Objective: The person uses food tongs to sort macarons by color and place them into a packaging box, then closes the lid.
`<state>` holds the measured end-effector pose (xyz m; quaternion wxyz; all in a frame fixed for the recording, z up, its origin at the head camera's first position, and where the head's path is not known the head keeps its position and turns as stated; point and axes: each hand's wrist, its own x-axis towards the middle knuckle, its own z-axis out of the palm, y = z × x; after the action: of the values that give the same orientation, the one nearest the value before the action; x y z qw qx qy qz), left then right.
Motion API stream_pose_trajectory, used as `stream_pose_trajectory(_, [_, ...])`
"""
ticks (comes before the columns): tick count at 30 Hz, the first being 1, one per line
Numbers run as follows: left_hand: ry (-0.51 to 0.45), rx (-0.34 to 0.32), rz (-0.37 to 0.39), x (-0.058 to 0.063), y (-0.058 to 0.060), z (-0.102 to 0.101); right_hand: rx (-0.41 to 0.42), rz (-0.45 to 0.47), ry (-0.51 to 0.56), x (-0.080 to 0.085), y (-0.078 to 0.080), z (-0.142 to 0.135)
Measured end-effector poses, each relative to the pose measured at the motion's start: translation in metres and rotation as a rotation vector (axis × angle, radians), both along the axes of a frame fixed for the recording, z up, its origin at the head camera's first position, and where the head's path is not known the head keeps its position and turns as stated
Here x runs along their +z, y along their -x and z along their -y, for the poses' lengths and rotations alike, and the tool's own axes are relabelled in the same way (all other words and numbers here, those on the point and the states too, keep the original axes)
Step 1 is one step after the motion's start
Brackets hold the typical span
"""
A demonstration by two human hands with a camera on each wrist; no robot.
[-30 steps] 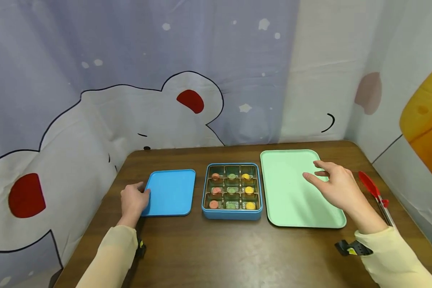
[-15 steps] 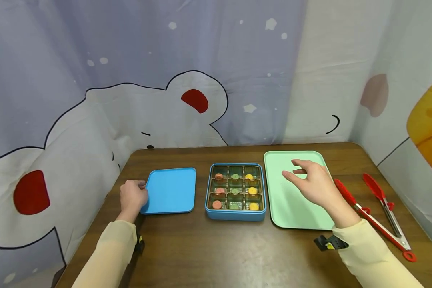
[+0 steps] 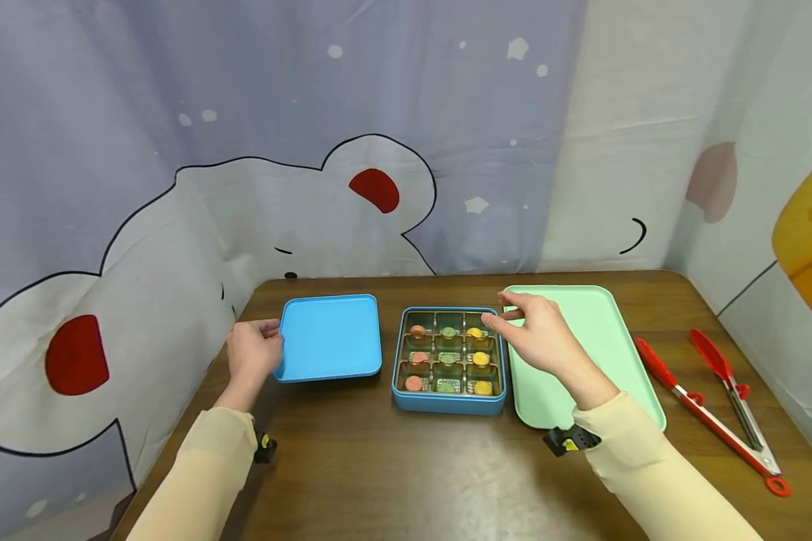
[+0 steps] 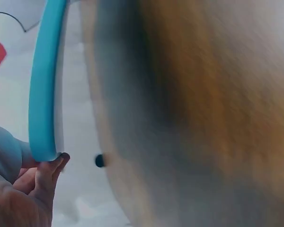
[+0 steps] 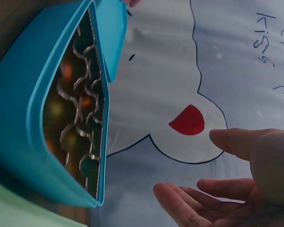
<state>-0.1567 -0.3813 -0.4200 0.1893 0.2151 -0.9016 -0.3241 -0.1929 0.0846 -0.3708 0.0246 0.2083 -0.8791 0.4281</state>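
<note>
My left hand (image 3: 253, 352) pinches the left edge of a flat blue lid (image 3: 328, 336), which is raised off the table with a shadow beneath. In the left wrist view, thumb and fingers grip the end of the lid (image 4: 43, 85). My right hand (image 3: 537, 334) hovers over the right rim of a blue box (image 3: 449, 404), fingers parted and holding nothing. Inside the box, a clear divided insert holds small round pieces in columns: pinkish (image 3: 414, 383), green (image 3: 446, 386) and yellow (image 3: 483, 388). The right wrist view shows the box (image 5: 19, 90) beside the spread fingers.
A pale green tray (image 3: 595, 330) lies right of the box, partly under my right arm. Beyond it, red-and-silver tongs (image 3: 720, 428) lie spread near the right edge of the wooden table (image 3: 406, 481). A printed curtain (image 3: 487, 135) hangs behind the table.
The blue lid has come up off the table in my left hand. My right hand has moved left from above the green tray to the box's right rim, uncovering the tongs.
</note>
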Motion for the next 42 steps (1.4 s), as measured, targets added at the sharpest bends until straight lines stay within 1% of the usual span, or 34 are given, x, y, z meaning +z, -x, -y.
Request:
stream_pose_trajectory(5, [-0.034, -0.02, -0.045, 0.015, 0.003, -0.018, 0.016, 0.031, 0.046, 0.001, 0.003, 0.013])
stream_pose_trajectory(11, [-0.09, -0.079, -0.099, 0.033, 0.004, -0.048, 0.032, 0.079, 0.104, 0.0, 0.007, 0.025])
stream_pose_trajectory(15, [-0.127, -0.121, -0.129, 0.041, 0.005, -0.067, 0.049, 0.143, 0.172, -0.003, 0.009, 0.034])
stream_pose_trajectory(19, [-0.154, -0.16, -0.162, 0.047, 0.008, -0.083, 0.067, 0.193, 0.224, -0.008, 0.012, 0.043])
stream_pose_trajectory(23, [-0.185, -0.196, -0.178, 0.05, 0.01, -0.099, 0.087, 0.253, 0.286, -0.011, 0.014, 0.05])
stream_pose_trajectory(25, [-0.206, -0.212, -0.176, 0.051, 0.01, -0.106, 0.086, 0.285, 0.309, -0.012, 0.014, 0.052])
stream_pose_trajectory(27, [-0.223, -0.23, -0.179, 0.052, 0.011, -0.114, 0.07, 0.294, 0.309, -0.012, 0.015, 0.053])
stream_pose_trajectory(30, [-0.248, -0.249, -0.191, 0.053, 0.012, -0.124, 0.035, 0.284, 0.291, -0.014, 0.016, 0.05])
stream_pose_trajectory(34, [-0.293, -0.257, -0.198, 0.052, 0.013, -0.133, 0.0, 0.239, 0.259, -0.017, 0.017, 0.042])
stream_pose_trajectory(38, [-0.389, -0.256, -0.184, 0.048, 0.014, -0.138, -0.024, 0.198, 0.247, -0.021, 0.018, 0.032])
stream_pose_trajectory(42, [-0.521, -0.256, -0.164, 0.048, 0.015, -0.143, -0.057, 0.189, 0.265, -0.022, 0.019, 0.024])
